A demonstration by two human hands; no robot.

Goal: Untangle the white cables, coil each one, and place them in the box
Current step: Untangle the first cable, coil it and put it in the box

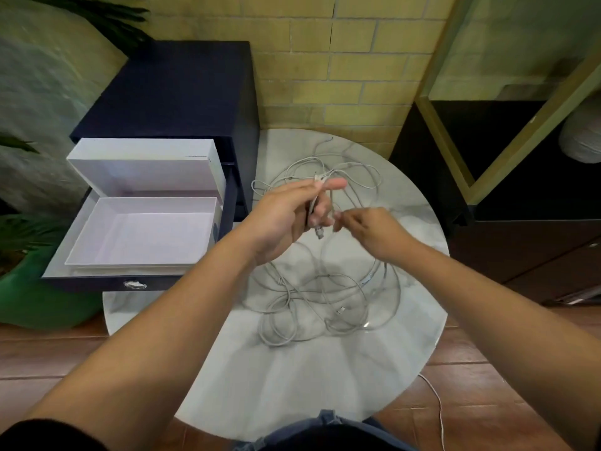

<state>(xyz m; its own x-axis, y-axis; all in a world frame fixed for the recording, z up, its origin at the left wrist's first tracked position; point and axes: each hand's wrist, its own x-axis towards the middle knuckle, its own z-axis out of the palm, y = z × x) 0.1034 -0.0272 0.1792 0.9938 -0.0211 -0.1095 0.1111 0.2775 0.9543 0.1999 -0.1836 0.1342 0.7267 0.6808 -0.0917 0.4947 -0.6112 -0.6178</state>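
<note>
To the left of our fingers, a white box [143,236] sits open in the pulled-out drawer [107,283] of a dark blue cabinet [175,92], its lid standing upright behind it and nothing inside. A green pot [39,297] stands on the floor further left.

Over the round marble table [292,379], our left hand [279,219] is raised with its fingers [331,183] reaching out. The thumb holds a few strands of the white cables [312,297] against them, and a plug [320,234] hangs just under the palm.

Most of the white cables lie tangled on the table, with some loops beyond the fingers and a thicker heap below them, nearer to us.

Just beside the left hand, our right hand [374,234] pinches one strand between its narrowed fingers [340,219].

Lower right, well apart from both hands, a loose white cord [437,405] trails across the tiled floor.
</note>
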